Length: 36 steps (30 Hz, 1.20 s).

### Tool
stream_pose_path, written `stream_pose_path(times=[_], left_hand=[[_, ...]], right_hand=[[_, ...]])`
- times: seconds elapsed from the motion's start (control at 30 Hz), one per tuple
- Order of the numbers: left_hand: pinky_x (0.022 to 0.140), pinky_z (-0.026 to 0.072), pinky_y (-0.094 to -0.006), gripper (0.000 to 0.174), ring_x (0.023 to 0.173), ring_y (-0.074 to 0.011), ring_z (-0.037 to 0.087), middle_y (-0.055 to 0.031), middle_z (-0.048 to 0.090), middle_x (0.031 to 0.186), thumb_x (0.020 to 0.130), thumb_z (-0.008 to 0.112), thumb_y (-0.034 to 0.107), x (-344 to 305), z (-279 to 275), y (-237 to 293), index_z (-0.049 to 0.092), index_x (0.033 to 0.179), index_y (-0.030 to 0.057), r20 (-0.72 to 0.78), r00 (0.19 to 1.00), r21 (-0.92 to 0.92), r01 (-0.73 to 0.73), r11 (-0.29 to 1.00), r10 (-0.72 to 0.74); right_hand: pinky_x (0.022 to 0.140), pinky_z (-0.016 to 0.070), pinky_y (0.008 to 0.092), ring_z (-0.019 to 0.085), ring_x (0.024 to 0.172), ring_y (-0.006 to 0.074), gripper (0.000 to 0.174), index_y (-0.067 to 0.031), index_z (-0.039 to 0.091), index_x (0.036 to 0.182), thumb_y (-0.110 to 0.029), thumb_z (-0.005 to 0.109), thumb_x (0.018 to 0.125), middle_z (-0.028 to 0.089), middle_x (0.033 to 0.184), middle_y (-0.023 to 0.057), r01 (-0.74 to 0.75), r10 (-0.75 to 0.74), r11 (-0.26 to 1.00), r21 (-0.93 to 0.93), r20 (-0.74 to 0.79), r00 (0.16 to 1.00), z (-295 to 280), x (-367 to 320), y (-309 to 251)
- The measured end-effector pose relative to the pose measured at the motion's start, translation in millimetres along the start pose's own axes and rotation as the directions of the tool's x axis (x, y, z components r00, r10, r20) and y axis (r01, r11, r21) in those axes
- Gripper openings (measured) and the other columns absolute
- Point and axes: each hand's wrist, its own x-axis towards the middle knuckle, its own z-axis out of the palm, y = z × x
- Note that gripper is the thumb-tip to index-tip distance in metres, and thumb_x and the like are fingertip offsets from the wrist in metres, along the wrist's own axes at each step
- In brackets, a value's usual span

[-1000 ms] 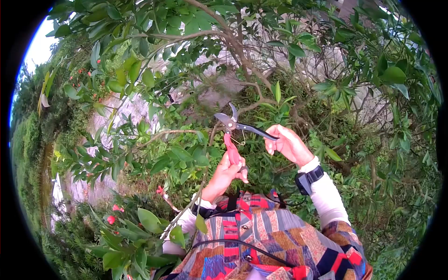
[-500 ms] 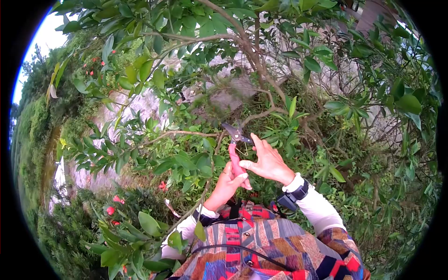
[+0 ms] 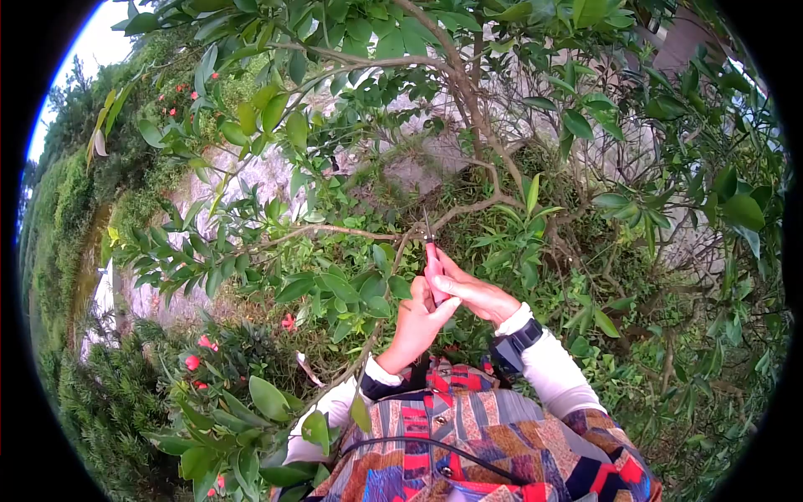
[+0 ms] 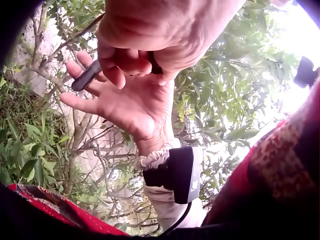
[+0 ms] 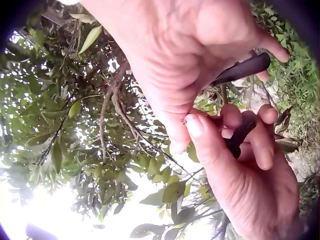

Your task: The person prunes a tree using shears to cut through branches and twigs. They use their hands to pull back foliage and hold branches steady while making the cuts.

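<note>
Pruning shears (image 3: pixel 432 266) stand upright in the head view, red handle low, narrow dark blades (image 3: pixel 428 224) beside a thin branch (image 3: pixel 355 232). My left hand (image 3: pixel 412 332) grips the red handle, its fingers curled in the left wrist view. My right hand (image 3: pixel 485 299) is against the shears from the right, palm facing the left hand. In the left wrist view its fingers are fairly straight and spread, with a dark handle (image 4: pixel 87 76) across them. The right wrist view shows the dark handle (image 5: pixel 245 68) against the right hand (image 5: pixel 175 55); the thumbs meet.
A thicker forked branch (image 3: pixel 468 92) rises behind the blades. Leafy twigs (image 3: pixel 343 289) hang left of the hands, and a large-leaved shoot (image 3: pixel 269 398) is at lower left. Red flowers (image 3: pixel 192 362) and dense bushes surround the person's patterned garment (image 3: pixel 502 435).
My right hand has come in from the right and closed up against the left hand. The shears' spread blades and handles have drawn together, and their blades now appear nearly edge-on.
</note>
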Motion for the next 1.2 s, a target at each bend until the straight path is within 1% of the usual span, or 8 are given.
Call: stream_pose_path(times=[0.13,0.27,0.37,0.57,0.87,0.97,1.03,1.2], left_hand=[[0.075,0.0511,-0.0311,0.045,0.084,-0.0145,0.061,-0.0061,0.061,0.095,0.087,0.084,0.023,2.8,11.2,20.4,0.057,0.114,0.0005,0.044,0.993,0.350,-0.122,0.929,0.113],[0.075,0.0517,-0.0323,0.043,0.081,-0.0153,0.063,-0.0066,0.062,0.095,0.088,0.082,0.021,4.7,15.7,26.3,0.056,0.117,0.0012,0.042,0.989,0.352,-0.146,0.925,0.140],[0.077,0.0530,-0.0325,0.040,0.080,-0.0150,0.065,-0.0067,0.064,0.096,0.089,0.080,0.014,-8.3,4.9,38.9,0.055,0.119,0.0017,0.093,0.996,0.208,-0.035,0.978,0.016],[0.101,0.0490,-0.0462,0.035,0.117,-0.0347,0.062,-0.0177,0.057,0.129,0.090,0.074,0.006,-16.3,-33.5,64.4,0.056,0.120,0.0024,0.053,0.887,0.535,-0.413,0.737,0.458],[0.109,0.0428,-0.0507,0.037,0.131,-0.0410,0.052,-0.0177,0.059,0.124,0.082,0.076,0.002,17.9,-91.0,52.6,0.058,0.115,0.0010,0.061,0.899,0.826,-0.289,0.484,0.434],[0.108,0.0434,-0.0494,0.038,0.131,-0.0380,0.053,-0.0157,0.061,0.125,0.081,0.077,0.004,25.1,-105.6,48.4,0.060,0.115,0.0019,0.080,0.912,0.868,-0.262,0.422,0.401],[0.107,0.0437,-0.0486,0.039,0.131,-0.0363,0.053,-0.0147,0.061,0.125,0.080,0.078,0.005,27.1,-111.8,45.4,0.061,0.115,0.0025,0.081,0.921,0.889,-0.240,0.389,0.382],[0.104,0.0448,-0.0465,0.038,0.127,-0.0333,0.056,-0.0125,0.063,0.122,0.080,0.078,0.007,31.4,-131.1,32.7,0.064,0.115,0.0047,0.152,0.915,0.893,-0.290,0.345,0.375]], right_hand=[[0.126,0.0208,0.0370,0.020,0.157,0.0245,0.108,-0.0070,-0.008,0.167,-0.047,0.067,0.100,0.013,0.173,0.0150,-0.059,0.058,0.998,-0.034,-0.018,0.998,-11.4,6.3,10.4],[0.106,0.0486,0.0390,0.060,0.125,0.0206,0.079,-0.0147,0.022,0.161,-0.028,0.066,0.097,0.042,0.155,0.0089,-0.148,0.108,0.907,0.394,0.121,0.987,-22.1,13.8,12.8],[0.103,0.0517,0.0465,0.060,0.127,0.0246,0.078,-0.0230,0.016,0.163,-0.018,0.059,0.098,0.041,0.157,0.0075,-0.006,-0.032,0.845,0.535,0.062,0.998,-26.5,16.5,19.5],[0.100,0.0536,0.0540,0.064,0.122,0.0348,0.074,-0.0235,0.014,0.163,-0.025,0.054,0.100,0.059,0.140,0.0220,-0.111,-0.028,0.799,0.592,0.221,0.975,-60.0,46.3,31.4],[0.102,0.0516,0.0480,0.062,0.124,0.0300,0.082,-0.0149,0.022,0.163,-0.035,0.063,0.094,0.059,0.135,0.0162,-0.096,0.096,0.995,0.031,0.025,0.995,-56.4,73.1,17.3],[0.109,0.0436,0.0526,0.052,0.135,0.0324,0.096,-0.0121,0.026,0.163,-0.042,0.069,0.083,0.051,0.144,0.0187,-0.118,0.030,0.840,-0.529,-0.171,0.985,-50.9,103.5,7.0],[0.112,0.0387,0.0569,0.047,0.139,0.0374,0.100,-0.0118,0.025,0.163,-0.042,0.071,0.079,0.045,0.150,0.0220,-0.493,0.048,0.307,-0.814,-0.504,0.862,-40.8,118.4,-9.4],[0.114,0.0351,0.0616,0.043,0.141,0.0456,0.099,-0.0125,0.026,0.163,-0.045,0.069,0.081,0.044,0.153,0.0276,-0.577,0.007,0.336,-0.744,-0.611,0.792,-71.3,164.2,-5.0]])
